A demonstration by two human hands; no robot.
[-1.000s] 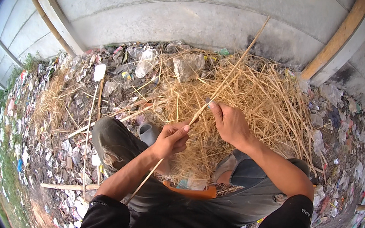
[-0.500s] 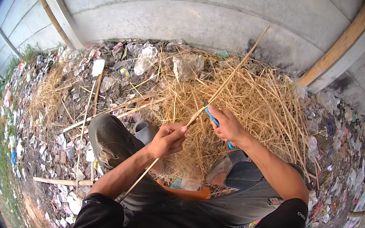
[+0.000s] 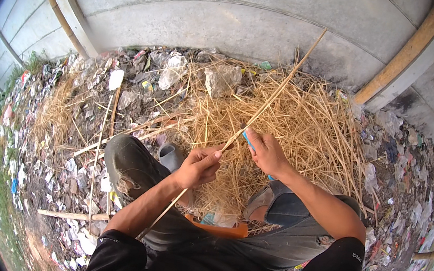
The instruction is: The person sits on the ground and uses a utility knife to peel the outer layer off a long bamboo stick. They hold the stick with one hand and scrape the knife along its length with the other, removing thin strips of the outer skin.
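A long, thin bamboo strip (image 3: pixel 279 93) slants from near my lap up toward the wall. My left hand (image 3: pixel 199 167) is closed around it below the middle, with the thumb pressed along the top. My right hand (image 3: pixel 265 152) grips a blue-handled tool (image 3: pixel 250 138) whose short dark tip meets the strip just above my left hand. My fingers cover most of the tool, so its exact kind is hidden. Under both hands spreads a heap of pale straw-like shavings (image 3: pixel 305 130).
A concrete panel wall (image 3: pixel 231 28) with upright posts (image 3: pixel 403 56) closes off the far side. Scraps of plastic litter (image 3: pixel 77 177) cover the ground. Several loose sticks (image 3: pixel 98 158) lie left of my knee (image 3: pixel 129 159). Something orange (image 3: pixel 240 230) shows beneath me.
My right hand has shifted slightly down and turned, now covering more of the blue handle. The strip's far end has tipped a little to the right. My left hand stays nearly in place.
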